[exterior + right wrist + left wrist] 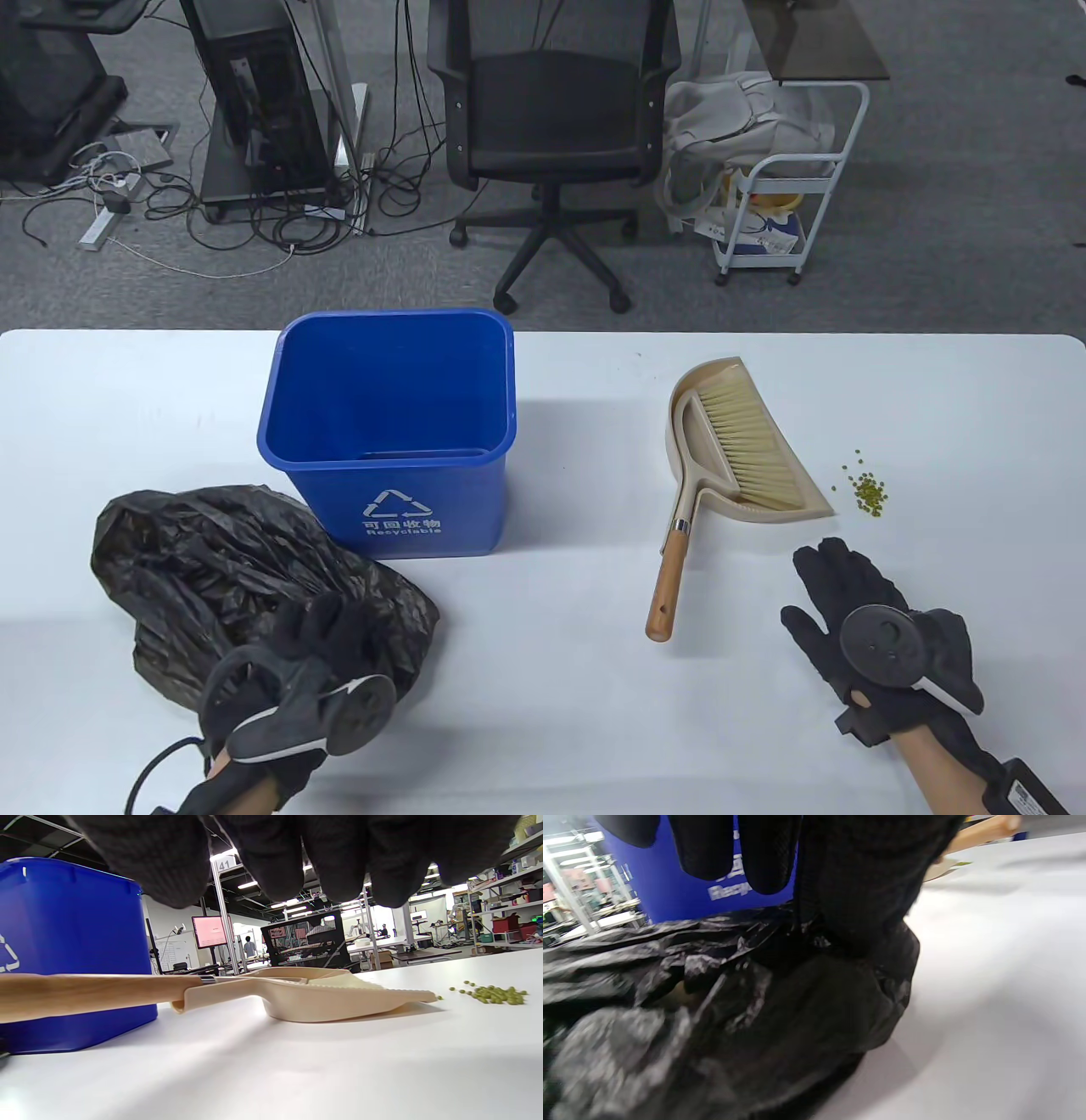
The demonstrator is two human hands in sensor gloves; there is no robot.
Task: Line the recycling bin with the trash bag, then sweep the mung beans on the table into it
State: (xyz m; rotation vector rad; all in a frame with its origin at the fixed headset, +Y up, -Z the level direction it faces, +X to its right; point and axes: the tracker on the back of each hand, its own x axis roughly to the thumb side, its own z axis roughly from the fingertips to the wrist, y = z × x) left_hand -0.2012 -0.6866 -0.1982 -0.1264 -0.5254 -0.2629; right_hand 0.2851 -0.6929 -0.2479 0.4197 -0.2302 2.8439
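The thin, soft trash bag (pixel 246 577) probably needed opening at its rim; the left hand (pixel 297 671) gripped it, the right hand (pixel 874 620) lay flat, holding nothing.

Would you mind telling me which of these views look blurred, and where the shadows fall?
Left wrist view: motion-smeared, the black trash bag and the bin's lettering soft. Right wrist view: sharp on the mung beans and dustpan, fingers dark against ceiling lights. Table view: crisp, the recycling bin casting a soft shadow to its right.
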